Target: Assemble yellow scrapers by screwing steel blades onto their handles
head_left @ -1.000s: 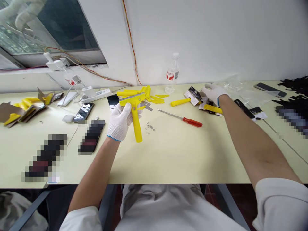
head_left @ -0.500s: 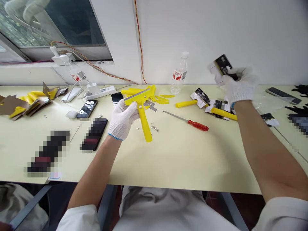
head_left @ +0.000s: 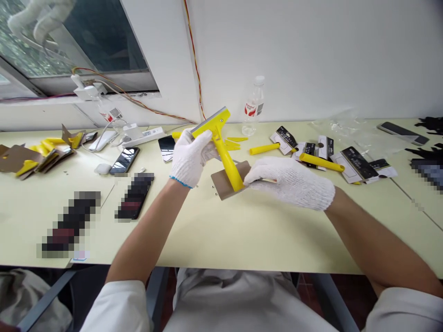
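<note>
My gloved left hand [head_left: 190,157] is closed around the head end of a yellow scraper [head_left: 228,161]. The scraper is tilted, its blade edge up and its handle slanting down to the right. In my gloved right hand [head_left: 290,182] is a packaging card [head_left: 223,184], pinched at one edge with its plain brown side showing. The card lies behind the lower end of the scraper handle, which touches or nearly touches it. Small metal screws [head_left: 216,194] are on the table beside the card, partly covered.
Behind the hands are yellow scraper parts [head_left: 237,139] and a water bottle [head_left: 254,108]. To the right lie a yellow handle [head_left: 320,162], printed cards [head_left: 358,163] and a plastic bag [head_left: 360,129]. Phones [head_left: 125,160], a power strip [head_left: 147,135] and carded yellow scrapers [head_left: 44,147] are at left.
My right hand has come from the far right to the middle, bringing the card to the scraper handle. The scraper has tilted and risen slightly. The red screwdriver is now mostly hidden.
</note>
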A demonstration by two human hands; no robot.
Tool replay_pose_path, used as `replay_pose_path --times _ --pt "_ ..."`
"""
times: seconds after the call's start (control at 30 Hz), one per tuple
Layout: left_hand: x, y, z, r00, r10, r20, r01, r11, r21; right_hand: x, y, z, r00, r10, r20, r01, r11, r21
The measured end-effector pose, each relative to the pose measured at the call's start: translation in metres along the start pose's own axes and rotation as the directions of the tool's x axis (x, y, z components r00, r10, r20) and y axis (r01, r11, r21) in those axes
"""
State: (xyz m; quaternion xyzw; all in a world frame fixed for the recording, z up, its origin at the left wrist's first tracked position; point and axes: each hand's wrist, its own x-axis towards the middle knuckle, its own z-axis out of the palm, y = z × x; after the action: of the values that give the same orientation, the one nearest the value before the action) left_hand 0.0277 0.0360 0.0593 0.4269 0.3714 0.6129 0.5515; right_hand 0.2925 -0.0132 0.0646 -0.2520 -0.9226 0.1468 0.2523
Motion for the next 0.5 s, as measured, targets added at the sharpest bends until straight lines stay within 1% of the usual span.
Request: replay_pose_path --times 0.1,0.17,0.27,0.37,0.43,0.5 --pt "-0.003 -0.009 0.012 0.999 -0.053 0.013 0.052 0.998 0.019 0.001 -0.002 0.001 0.989 -0.021 -0.144 0.008 0.996 -0.087" --pt "-0.003 -0.014 0.018 0.997 -0.08 0.023 0.079 0.996 0.043 0.0 -0.002 0.001 0.969 0.005 -0.246 -0.034 0.993 -0.113" --pt "-0.004 -0.018 0.024 0.989 -0.135 0.063 0.127 0.986 0.111 -0.001 -0.002 -0.001 0.926 0.098 -0.365 -0.157 0.978 -0.137" --pt "-0.007 -0.018 0.03 0.973 -0.207 0.106 0.182 0.961 0.21 -0.002 0.0 -0.005 0.859 0.192 -0.474 -0.302 0.938 -0.168" --pt "-0.011 -0.015 0.037 0.956 -0.259 0.136 0.213 0.936 0.281 -0.003 0.004 -0.007 0.827 0.263 -0.497 -0.363 0.925 -0.113" --pt "-0.016 -0.012 0.045 0.933 -0.308 0.187 0.222 0.9 0.375 -0.005 0.009 -0.011 0.821 0.382 -0.423 -0.405 0.913 0.039"
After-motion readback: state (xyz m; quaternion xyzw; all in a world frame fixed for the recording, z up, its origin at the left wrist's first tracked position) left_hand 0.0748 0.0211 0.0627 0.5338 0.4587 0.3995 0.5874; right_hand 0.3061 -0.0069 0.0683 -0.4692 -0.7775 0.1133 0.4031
